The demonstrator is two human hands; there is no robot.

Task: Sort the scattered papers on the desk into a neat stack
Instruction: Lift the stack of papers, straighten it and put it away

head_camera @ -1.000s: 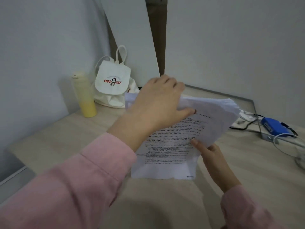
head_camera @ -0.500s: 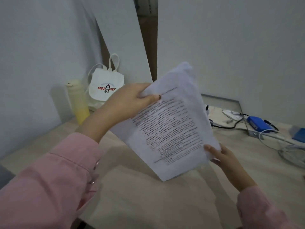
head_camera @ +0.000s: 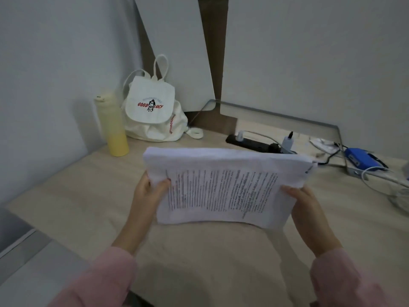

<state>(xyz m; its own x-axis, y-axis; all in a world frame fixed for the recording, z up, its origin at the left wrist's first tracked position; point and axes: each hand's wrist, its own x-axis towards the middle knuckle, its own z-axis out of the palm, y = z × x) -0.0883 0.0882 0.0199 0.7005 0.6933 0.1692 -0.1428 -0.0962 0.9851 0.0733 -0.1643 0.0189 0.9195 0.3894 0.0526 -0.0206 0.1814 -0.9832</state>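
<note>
A thick stack of white printed papers (head_camera: 225,187) stands on its long edge on the light wooden desk (head_camera: 210,258), turned sideways so the text lines run vertically. My left hand (head_camera: 148,193) grips the stack's left end, thumb on the front sheet. My right hand (head_camera: 303,202) holds the right end, thumb on the front. The top edges of the sheets look roughly level. Both pink sleeves show at the bottom of the view.
A yellow bottle (head_camera: 111,127) and a white canvas backpack (head_camera: 152,111) stand at the back left corner. Behind the stack lie a black power strip (head_camera: 254,142) with plugs, a blue device (head_camera: 363,159) and white cables (head_camera: 380,176). A white board (head_camera: 174,47) leans on the wall.
The stack went from tilted and lifted in the air to sideways, standing on its long edge on the desk. My left hand shifted from the top corner to the left end.
</note>
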